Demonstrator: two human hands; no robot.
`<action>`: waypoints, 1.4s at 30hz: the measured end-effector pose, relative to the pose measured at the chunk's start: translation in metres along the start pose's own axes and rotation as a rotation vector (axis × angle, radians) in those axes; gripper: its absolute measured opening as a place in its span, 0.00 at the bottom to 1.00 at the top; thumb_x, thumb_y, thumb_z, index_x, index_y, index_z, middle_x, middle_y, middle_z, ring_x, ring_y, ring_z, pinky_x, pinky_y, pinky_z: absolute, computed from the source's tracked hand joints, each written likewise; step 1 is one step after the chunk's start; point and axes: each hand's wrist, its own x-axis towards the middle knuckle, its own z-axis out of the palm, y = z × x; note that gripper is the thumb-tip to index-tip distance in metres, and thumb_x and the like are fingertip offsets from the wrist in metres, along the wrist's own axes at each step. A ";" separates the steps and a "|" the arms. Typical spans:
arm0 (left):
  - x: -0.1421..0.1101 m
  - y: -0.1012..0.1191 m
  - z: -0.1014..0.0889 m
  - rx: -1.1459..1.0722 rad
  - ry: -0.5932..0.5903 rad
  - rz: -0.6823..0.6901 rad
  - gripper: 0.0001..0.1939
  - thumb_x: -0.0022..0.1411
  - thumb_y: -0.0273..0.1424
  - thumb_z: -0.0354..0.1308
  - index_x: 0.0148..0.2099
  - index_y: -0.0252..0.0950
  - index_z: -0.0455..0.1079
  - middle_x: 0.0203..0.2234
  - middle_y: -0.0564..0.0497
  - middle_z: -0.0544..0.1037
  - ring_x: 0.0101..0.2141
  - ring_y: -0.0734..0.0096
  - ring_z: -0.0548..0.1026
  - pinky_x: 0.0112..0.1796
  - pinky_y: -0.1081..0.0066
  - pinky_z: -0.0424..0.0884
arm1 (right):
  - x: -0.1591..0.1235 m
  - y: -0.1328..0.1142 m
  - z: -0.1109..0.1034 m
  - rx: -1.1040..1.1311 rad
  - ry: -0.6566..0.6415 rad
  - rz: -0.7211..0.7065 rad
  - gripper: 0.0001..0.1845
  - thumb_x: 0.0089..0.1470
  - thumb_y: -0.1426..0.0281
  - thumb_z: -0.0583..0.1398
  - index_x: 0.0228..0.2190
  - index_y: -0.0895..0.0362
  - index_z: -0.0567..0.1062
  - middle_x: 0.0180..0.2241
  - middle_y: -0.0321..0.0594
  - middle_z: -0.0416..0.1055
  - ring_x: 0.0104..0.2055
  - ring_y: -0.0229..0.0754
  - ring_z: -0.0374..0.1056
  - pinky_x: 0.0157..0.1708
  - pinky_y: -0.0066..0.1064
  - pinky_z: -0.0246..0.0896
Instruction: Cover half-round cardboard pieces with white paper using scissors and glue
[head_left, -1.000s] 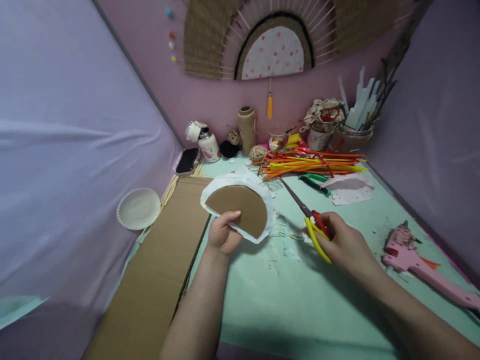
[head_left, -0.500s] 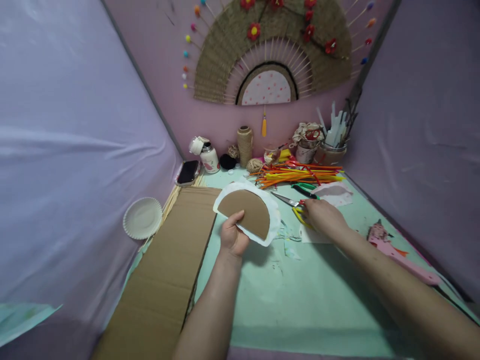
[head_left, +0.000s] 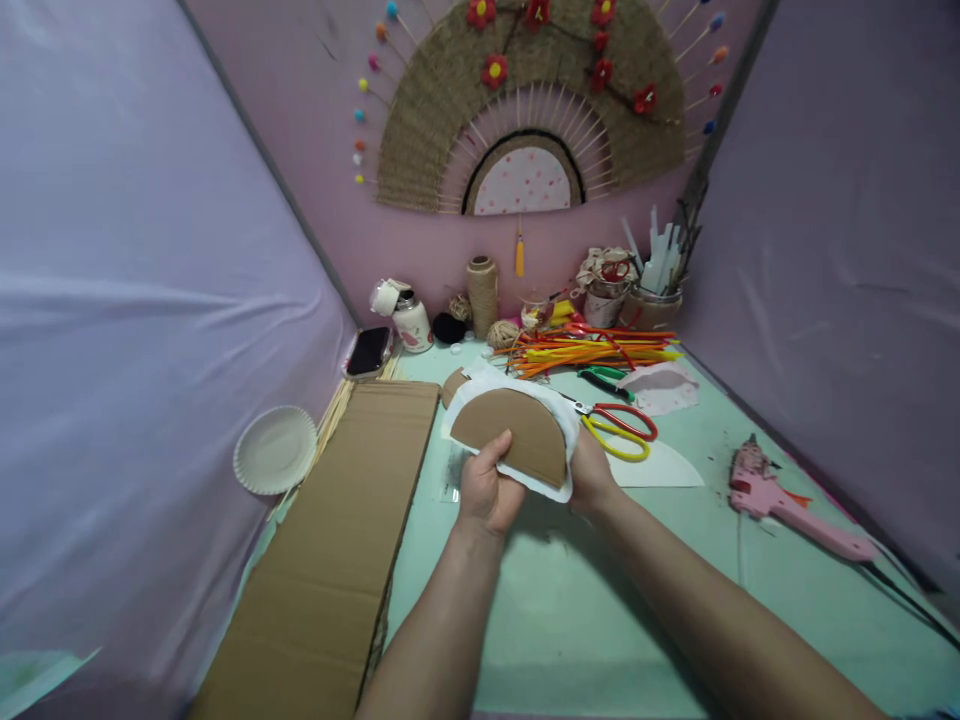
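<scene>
My left hand [head_left: 491,490] grips the straight lower edge of a cardboard half-circle [head_left: 514,430], its thumb lying on the brown face. A white sheet [head_left: 571,425] behind the cardboard shows as a border round the curved edge. At the right end of the piece is my right hand [head_left: 591,475], its fingers hidden behind the white sheet, so I cannot tell how they are set. Scissors [head_left: 619,430] with one red and one yellow handle lie on the table just beyond my right hand. Under them is a white paper piece [head_left: 660,465].
A long cardboard sheet [head_left: 337,540] and a white paper plate [head_left: 275,450] lie on the left. A pink glue gun [head_left: 787,505] rests on the right. Along the back are orange and yellow sticks [head_left: 592,348], twine [head_left: 482,297], jars [head_left: 651,305] and a phone [head_left: 369,351].
My right hand has let go of the scissors, leaving them on the table, and moved left to the half-circle. My left hand has brought the piece slightly right and nearer.
</scene>
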 end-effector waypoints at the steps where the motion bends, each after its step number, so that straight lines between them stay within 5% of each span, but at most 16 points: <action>1: -0.001 -0.001 0.001 0.012 0.003 0.016 0.16 0.51 0.19 0.62 0.43 0.35 0.76 0.34 0.49 0.83 0.40 0.64 0.81 0.54 0.60 0.70 | -0.001 0.001 -0.002 0.036 0.050 0.009 0.30 0.55 0.46 0.53 0.42 0.56 0.78 0.35 0.42 0.79 0.40 0.50 0.74 0.38 0.38 0.69; 6: -0.002 -0.004 0.003 0.084 0.000 0.065 0.24 0.49 0.20 0.65 0.50 0.37 0.74 0.36 0.50 0.83 0.43 0.63 0.80 0.53 0.63 0.70 | -0.004 0.001 -0.008 0.021 0.021 -0.063 0.27 0.57 0.47 0.56 0.45 0.55 0.77 0.41 0.40 0.78 0.45 0.48 0.72 0.45 0.35 0.66; 15: 0.001 -0.007 0.002 0.091 -0.006 0.080 0.25 0.50 0.19 0.64 0.52 0.37 0.74 0.37 0.50 0.84 0.41 0.66 0.81 0.51 0.65 0.71 | -0.006 0.001 -0.011 -0.144 -0.019 -0.122 0.25 0.61 0.51 0.54 0.49 0.55 0.76 0.43 0.39 0.78 0.44 0.47 0.70 0.42 0.33 0.64; 23: 0.001 -0.005 0.001 0.101 -0.013 0.080 0.25 0.50 0.20 0.65 0.52 0.36 0.73 0.37 0.48 0.83 0.41 0.63 0.81 0.53 0.62 0.70 | 0.000 0.006 -0.015 0.008 -0.043 -0.093 0.29 0.58 0.45 0.54 0.44 0.54 0.77 0.44 0.41 0.78 0.45 0.49 0.72 0.44 0.36 0.66; 26: 0.001 -0.006 0.001 0.097 -0.012 0.111 0.26 0.50 0.21 0.65 0.53 0.36 0.73 0.40 0.47 0.83 0.44 0.63 0.80 0.53 0.63 0.70 | -0.001 0.003 -0.019 -0.005 -0.087 -0.042 0.28 0.51 0.49 0.63 0.46 0.55 0.75 0.45 0.42 0.78 0.46 0.50 0.72 0.44 0.37 0.67; 29: 0.001 -0.008 0.002 0.101 -0.006 0.152 0.28 0.50 0.21 0.66 0.55 0.37 0.72 0.43 0.47 0.82 0.46 0.61 0.79 0.52 0.62 0.71 | -0.001 0.001 -0.025 -0.094 -0.054 -0.016 0.27 0.43 0.55 0.70 0.42 0.57 0.76 0.40 0.43 0.79 0.42 0.50 0.73 0.41 0.36 0.67; 35: 0.002 0.004 0.004 0.030 -0.121 0.155 0.23 0.57 0.28 0.61 0.55 0.38 0.71 0.50 0.45 0.79 0.53 0.58 0.74 0.56 0.58 0.67 | 0.004 -0.003 -0.042 -0.104 0.036 0.000 0.21 0.42 0.57 0.69 0.36 0.56 0.77 0.34 0.39 0.79 0.36 0.46 0.71 0.34 0.34 0.66; 42: 0.006 0.020 0.001 -0.110 -0.156 0.026 0.17 0.62 0.35 0.50 0.50 0.38 0.74 0.49 0.45 0.79 0.54 0.60 0.73 0.54 0.59 0.68 | 0.006 -0.005 -0.048 -0.105 0.145 -0.015 0.18 0.39 0.59 0.69 0.31 0.55 0.75 0.33 0.38 0.78 0.35 0.46 0.72 0.33 0.34 0.67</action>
